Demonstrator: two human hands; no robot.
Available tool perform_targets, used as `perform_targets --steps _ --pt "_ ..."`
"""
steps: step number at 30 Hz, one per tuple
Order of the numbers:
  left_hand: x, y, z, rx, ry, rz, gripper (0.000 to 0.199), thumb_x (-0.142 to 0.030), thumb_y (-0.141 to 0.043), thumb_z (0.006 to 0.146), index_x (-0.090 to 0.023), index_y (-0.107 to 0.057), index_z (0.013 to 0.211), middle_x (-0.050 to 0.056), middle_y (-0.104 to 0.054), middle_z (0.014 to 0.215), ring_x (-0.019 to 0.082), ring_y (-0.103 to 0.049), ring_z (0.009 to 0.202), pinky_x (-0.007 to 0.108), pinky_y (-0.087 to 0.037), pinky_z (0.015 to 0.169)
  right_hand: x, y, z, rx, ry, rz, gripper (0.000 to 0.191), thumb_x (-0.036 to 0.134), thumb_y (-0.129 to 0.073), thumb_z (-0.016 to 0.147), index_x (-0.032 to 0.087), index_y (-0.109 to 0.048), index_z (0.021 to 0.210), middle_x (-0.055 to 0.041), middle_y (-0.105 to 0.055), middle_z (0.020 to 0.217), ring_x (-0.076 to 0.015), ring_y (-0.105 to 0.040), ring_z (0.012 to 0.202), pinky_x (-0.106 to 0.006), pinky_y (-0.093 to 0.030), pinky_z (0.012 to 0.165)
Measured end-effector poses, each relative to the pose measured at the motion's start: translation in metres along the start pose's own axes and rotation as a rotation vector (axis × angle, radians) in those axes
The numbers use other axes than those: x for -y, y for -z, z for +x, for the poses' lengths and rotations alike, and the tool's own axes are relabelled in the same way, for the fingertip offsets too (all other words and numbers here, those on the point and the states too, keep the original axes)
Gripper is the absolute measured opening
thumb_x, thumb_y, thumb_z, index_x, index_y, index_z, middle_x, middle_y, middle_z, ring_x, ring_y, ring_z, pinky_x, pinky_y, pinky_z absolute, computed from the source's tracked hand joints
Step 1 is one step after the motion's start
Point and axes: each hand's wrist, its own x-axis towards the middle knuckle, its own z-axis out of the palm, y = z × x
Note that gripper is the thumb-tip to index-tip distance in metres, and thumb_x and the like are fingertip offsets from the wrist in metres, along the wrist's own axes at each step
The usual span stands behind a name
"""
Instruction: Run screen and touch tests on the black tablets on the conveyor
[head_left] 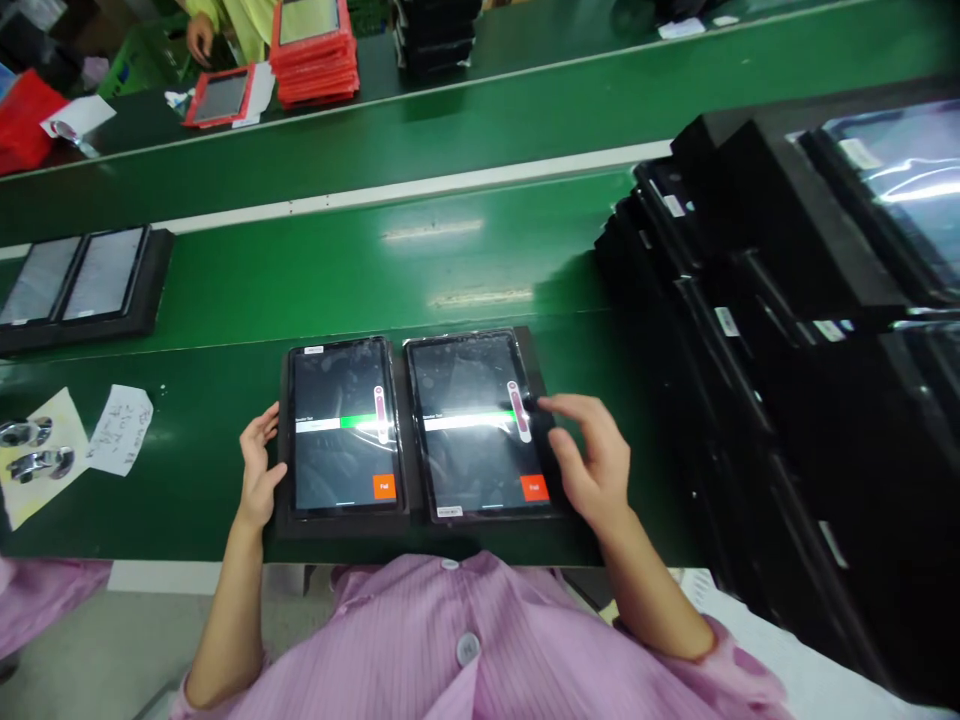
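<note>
A person's left hand [257, 475] rests beside the left tablet [337, 375], the right hand [600, 460] beside the right tablet [465, 375]; both screens are lit. A note [122, 430] lies off left, black trays [832, 430] stand right, a red stack [315, 70] beyond

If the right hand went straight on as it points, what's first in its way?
Likely the right edge of the right-hand tablet; whether the right hand touches it is unclear.
</note>
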Motion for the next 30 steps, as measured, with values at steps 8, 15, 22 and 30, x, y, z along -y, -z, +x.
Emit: perform_targets --steps 8,15,22,30 --pt "-0.013 -0.003 -0.036 0.029 0.012 0.045 0.073 -0.061 -0.062 0.083 -0.031 -0.036 0.145 0.014 -0.032 0.162 0.038 -0.029 0.150 0.060 -0.028 0.119 0.039 -0.006 -0.040 0.399 0.707 -0.153 0.021 0.026 -0.061 0.092 0.030 -0.073 0.109 -0.0026 -0.076 0.092 -0.0197 -0.071 0.086 -0.035 -0.056 0.073" --pt "-0.012 -0.001 -0.034 0.065 0.008 0.101 0.076 -0.062 -0.060 0.084 -0.030 -0.035 0.148 0.013 -0.028 0.163 0.038 -0.023 0.152 0.059 -0.021 0.122 0.039 -0.013 -0.038 0.377 0.627 -0.127 0.018 0.035 -0.062 0.093 0.028 -0.074 0.104 -0.0045 -0.075 0.094 -0.0217 -0.070 0.088 -0.038 -0.054 0.076" --pt "-0.012 0.001 -0.035 0.105 -0.007 0.127 0.077 -0.056 -0.062 0.085 -0.030 -0.031 0.151 0.014 -0.024 0.164 0.038 -0.021 0.153 0.060 -0.021 0.122 0.036 -0.014 -0.037 0.410 0.635 -0.266 0.032 0.050 -0.055 0.096 0.025 -0.074 0.098 -0.0099 -0.075 0.107 -0.0271 -0.068 0.098 -0.045 -0.051 0.084" --pt "-0.012 0.001 -0.035 0.098 0.001 0.107 0.077 -0.059 -0.060 0.085 -0.029 -0.031 0.150 0.014 -0.025 0.164 0.038 -0.022 0.152 0.059 -0.021 0.122 0.038 -0.020 -0.039 0.387 0.678 -0.294 0.036 0.056 -0.056 0.094 0.027 -0.075 0.102 -0.0095 -0.073 0.117 -0.0297 -0.064 0.107 -0.051 -0.044 0.096"
